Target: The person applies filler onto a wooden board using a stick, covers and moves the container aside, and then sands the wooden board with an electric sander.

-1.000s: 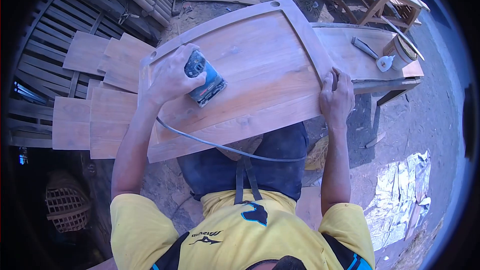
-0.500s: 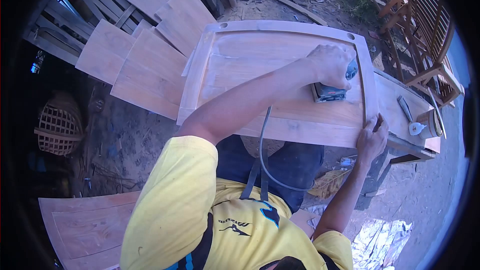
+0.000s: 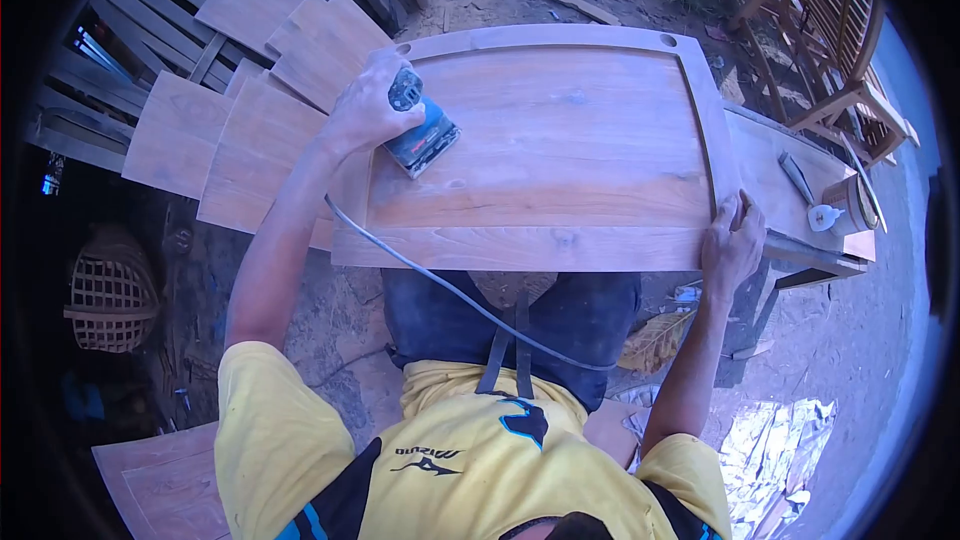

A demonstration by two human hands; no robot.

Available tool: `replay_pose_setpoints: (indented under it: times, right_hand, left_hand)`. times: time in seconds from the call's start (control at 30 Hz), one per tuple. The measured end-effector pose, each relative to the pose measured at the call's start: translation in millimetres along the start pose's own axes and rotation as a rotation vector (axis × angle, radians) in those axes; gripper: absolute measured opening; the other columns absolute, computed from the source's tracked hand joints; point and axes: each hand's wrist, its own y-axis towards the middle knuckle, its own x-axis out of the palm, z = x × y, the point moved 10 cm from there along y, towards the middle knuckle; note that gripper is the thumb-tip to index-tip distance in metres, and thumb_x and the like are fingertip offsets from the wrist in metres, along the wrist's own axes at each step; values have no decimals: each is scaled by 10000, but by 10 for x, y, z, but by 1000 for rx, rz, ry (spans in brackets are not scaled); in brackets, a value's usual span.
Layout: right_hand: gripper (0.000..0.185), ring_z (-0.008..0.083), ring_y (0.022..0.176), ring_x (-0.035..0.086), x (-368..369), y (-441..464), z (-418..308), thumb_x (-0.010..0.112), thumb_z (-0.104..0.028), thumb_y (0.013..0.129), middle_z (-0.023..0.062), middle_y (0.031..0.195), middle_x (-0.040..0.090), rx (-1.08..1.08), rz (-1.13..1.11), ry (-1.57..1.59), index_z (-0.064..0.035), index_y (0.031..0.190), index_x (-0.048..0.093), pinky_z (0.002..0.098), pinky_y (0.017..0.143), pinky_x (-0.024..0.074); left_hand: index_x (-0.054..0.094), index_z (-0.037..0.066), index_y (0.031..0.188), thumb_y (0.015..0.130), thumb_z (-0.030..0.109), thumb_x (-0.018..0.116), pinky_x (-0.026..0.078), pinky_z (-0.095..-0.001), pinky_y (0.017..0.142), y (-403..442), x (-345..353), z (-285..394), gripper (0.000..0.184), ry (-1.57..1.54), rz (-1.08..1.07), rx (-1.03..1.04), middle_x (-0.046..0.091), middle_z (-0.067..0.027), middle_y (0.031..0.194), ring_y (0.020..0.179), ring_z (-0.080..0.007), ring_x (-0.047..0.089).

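My left hand is wrapped round a blue-and-black electric sander. The sander sits at the left end of a framed wooden panel, where the frame meets the inner board. A grey cord runs from it across my lap. At the near right corner of the panel, my right hand grips the frame edge with bent fingers, part of them hidden. The panel lies across in front of my legs, with a dark round hole near its far right corner.
Several loose boards lean at the left. On the bench to the right are a brush, a white bottle and a can. Slatted wooden chairs stand beyond, and a woven basket is at far left.
My left hand has carried the sander from the right side of the panel across to its left end. My right hand stays on the near right corner. The view has shifted slightly.
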Motion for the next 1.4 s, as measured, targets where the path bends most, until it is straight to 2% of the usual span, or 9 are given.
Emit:
replay_pose_setpoints:
  times: [0.07, 0.17, 0.23, 0.37, 0.5, 0.73, 1.1, 1.23, 1.4]
  right_hand:
    - [363, 380, 1213, 647, -20, 9, 32, 579, -277, 1048, 177, 1281, 702, 1, 23, 55, -45, 1307, 685, 478, 1046, 491]
    - [366, 386, 1213, 649, -76, 13, 74, 564, -272, 1049, 195, 1283, 703, 31, 53, 25, -34, 1300, 683, 481, 1046, 496]
    - [369, 388, 1207, 654, -51, 9, 67, 553, -268, 1052, 202, 1269, 711, 20, 34, 105, -24, 1298, 681, 486, 1038, 503]
    - [355, 388, 1185, 665, -57, 15, 140, 553, -255, 1060, 201, 1254, 724, 32, 53, 106, -25, 1301, 677, 486, 1027, 511]
    - [351, 386, 1184, 670, -66, 9, 180, 564, -262, 1062, 196, 1245, 732, 25, 40, 104, -32, 1304, 673, 487, 1016, 518]
    - [374, 390, 1172, 678, -18, 23, 170, 537, -255, 1058, 210, 1250, 727, 80, -5, 100, -60, 1348, 669, 485, 1004, 516]
    - [380, 362, 1183, 673, 3, 29, 164, 544, -270, 1057, 193, 1246, 730, 70, 13, 93, -69, 1345, 687, 469, 1025, 503]
    - [369, 364, 1206, 662, -9, 28, 115, 540, -266, 1068, 177, 1259, 733, 68, 22, 90, -73, 1345, 689, 464, 1033, 499]
    - [375, 393, 1174, 681, 0, 38, 172, 521, -273, 1080, 200, 1266, 733, 71, 23, 111, -65, 1343, 689, 476, 1001, 509]
  left_hand:
    - [626, 61, 1289, 810, 344, 803, 525, -445, 1021, 116, 116, 346, 583, 77, -46, 92, 691, -189, 1178, 1136, -371, 687]
    - [630, 54, 1274, 818, 334, 794, 534, -456, 1000, 376, 453, 1215, 560, -113, -115, 228, 693, -195, 1177, 1126, -375, 689]
    - [622, 32, 1289, 801, 354, 797, 544, -471, 985, 594, 707, 1887, 610, -129, -219, 281, 691, -204, 1208, 1141, -381, 689]
    - [622, 40, 1337, 761, 452, 799, 559, -484, 1003, 983, 1140, 3110, 730, -106, -199, 508, 712, -214, 1256, 1169, -390, 697]
    - [630, 13, 1303, 772, 458, 801, 562, -486, 1012, 1096, 1329, 3645, 713, -90, -301, 570, 687, -239, 1307, 1209, -382, 692]
    - [622, 33, 1298, 774, 436, 790, 573, -496, 948, 627, 1129, 3245, 682, -164, -267, 572, 707, -197, 1172, 1084, -403, 712]
    - [621, 42, 1260, 803, 302, 799, 517, -466, 991, -273, 14, 685, 555, -66, -109, 198, 667, -200, 1142, 1106, -396, 667]
    - [626, 45, 1244, 785, 327, 808, 536, -469, 965, -111, 183, 917, 568, -13, -104, 286, 687, -189, 1146, 1094, -390, 677]
    - [658, 37, 1174, 757, 381, 818, 569, -487, 950, 446, 780, 2359, 563, -158, -226, 366, 706, -208, 1148, 1105, -401, 704]
